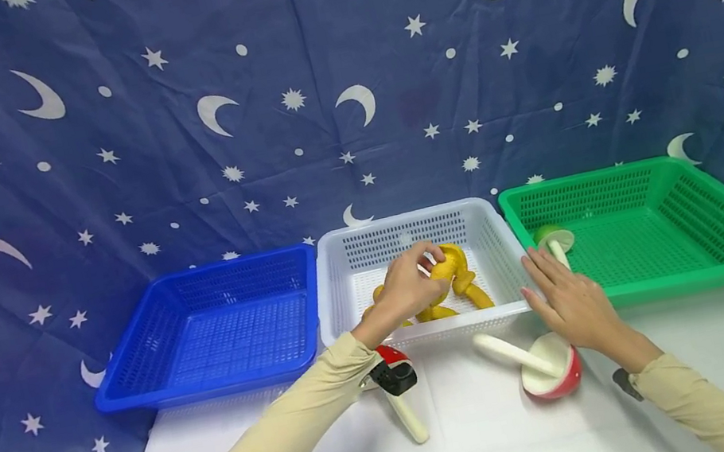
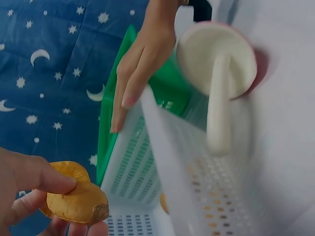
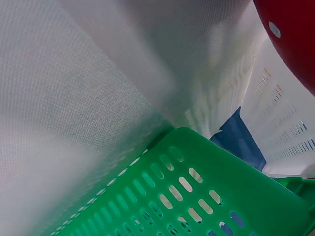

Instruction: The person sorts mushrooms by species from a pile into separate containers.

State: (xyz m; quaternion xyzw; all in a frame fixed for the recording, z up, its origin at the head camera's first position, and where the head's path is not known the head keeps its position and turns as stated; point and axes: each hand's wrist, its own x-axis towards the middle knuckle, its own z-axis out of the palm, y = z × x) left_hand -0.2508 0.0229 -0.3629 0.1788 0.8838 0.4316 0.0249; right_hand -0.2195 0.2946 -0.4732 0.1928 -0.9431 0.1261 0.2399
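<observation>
Over the white basket point(image 1: 497, 250), my left hand point(image 1: 408, 282) grips a yellow gourd point(image 1: 444, 270) between thumb and fingers. The left wrist view shows this gourd point(image 2: 81, 201) as rounded and bulbous, with a brown rough tip. More yellow gourds point(image 1: 471, 291) lie in the basket below. My right hand point(image 1: 575, 301), its fingers straight, rests at the adjoining rims of the white and green baskets. Close to it, a red toy mushroom point(image 1: 566, 382) with a pale stem lies on the table. The right hand does not show in the right wrist view.
At the left stands a blue basket point(image 1: 196, 273); the green basket point(image 1: 677, 281) at the right holds a green-capped mushroom point(image 1: 556, 237). Another red mushroom point(image 1: 406, 416) lies under my left wrist, partly hidden. A blue star-patterned cloth point(image 1: 319, 145) hangs behind the baskets.
</observation>
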